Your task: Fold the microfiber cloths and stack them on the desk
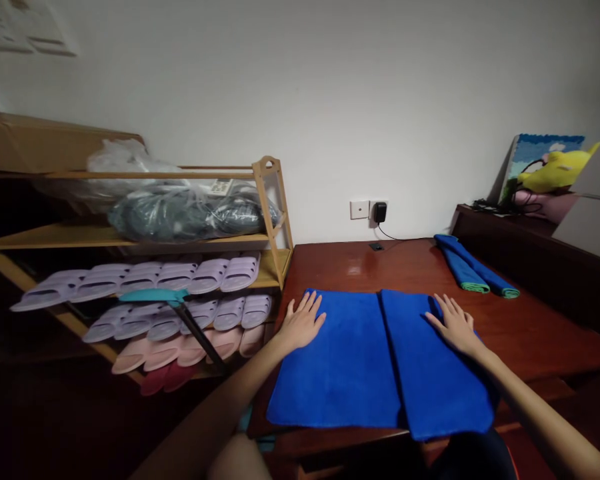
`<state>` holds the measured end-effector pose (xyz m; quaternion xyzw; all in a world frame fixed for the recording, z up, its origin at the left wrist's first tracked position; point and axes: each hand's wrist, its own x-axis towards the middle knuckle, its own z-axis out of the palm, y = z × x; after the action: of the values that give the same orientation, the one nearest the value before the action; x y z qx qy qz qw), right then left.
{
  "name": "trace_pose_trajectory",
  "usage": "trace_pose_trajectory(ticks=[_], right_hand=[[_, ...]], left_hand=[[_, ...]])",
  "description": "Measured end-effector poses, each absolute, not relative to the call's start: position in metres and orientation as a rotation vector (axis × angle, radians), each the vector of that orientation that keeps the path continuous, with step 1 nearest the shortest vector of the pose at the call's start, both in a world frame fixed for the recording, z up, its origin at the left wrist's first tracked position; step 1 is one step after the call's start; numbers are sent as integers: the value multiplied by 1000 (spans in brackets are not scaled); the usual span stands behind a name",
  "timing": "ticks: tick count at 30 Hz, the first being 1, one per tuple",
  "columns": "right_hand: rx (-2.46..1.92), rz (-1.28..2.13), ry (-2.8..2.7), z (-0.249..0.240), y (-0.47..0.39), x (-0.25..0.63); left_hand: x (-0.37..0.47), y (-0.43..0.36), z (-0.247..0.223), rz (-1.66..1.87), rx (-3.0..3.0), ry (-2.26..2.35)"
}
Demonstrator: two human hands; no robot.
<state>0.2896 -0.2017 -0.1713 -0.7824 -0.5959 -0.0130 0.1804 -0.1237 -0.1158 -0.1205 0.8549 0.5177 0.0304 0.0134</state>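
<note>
Head view: blue cloth (335,367), flap at its three o'clock, on a glossy wooden tabletop (365,270). Left hand (303,321) lies at the cloth's ten o'clock, right hand (455,327) at two, fingers spread wide; rolled cloths (459,263) lie beyond, toward one o'clock.

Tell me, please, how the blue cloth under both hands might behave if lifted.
The blue cloth would probably droop, as its soft fabric lies flat. It looks light, judging by its thin edges. Its matte surface may resist slipping.
</note>
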Motion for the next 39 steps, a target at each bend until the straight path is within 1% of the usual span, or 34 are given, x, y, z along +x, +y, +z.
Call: trace_pose_trajectory(ticks=[4, 7, 12, 18, 26, 35, 39], right_hand=[[-2257, 122, -1432, -162, -193, 313], [-2333, 163, -1357, -154, -179, 328], [-2322, 255, -1462, -145, -157, 330], [-2135, 384, -1711, -139, -152, 328], [-2139, 159, -1746, -135, -151, 345], [-2135, -84, -1750, -156, -156, 329], [-2071, -316, -1848, -153, -155, 336]], left_hand=[[-131, -122, -117, 63, 2647, 1675], [-132, -126, -115, 46, 2633, 1700], [-132, -127, -115, 75, 2641, 1706], [-135, -124, -120, 123, 2643, 1688], [-134, -124, -120, 96, 2635, 1681], [-145, -125, -120, 96, 2637, 1702], [-155, -124, -123, 106, 2636, 1729]])
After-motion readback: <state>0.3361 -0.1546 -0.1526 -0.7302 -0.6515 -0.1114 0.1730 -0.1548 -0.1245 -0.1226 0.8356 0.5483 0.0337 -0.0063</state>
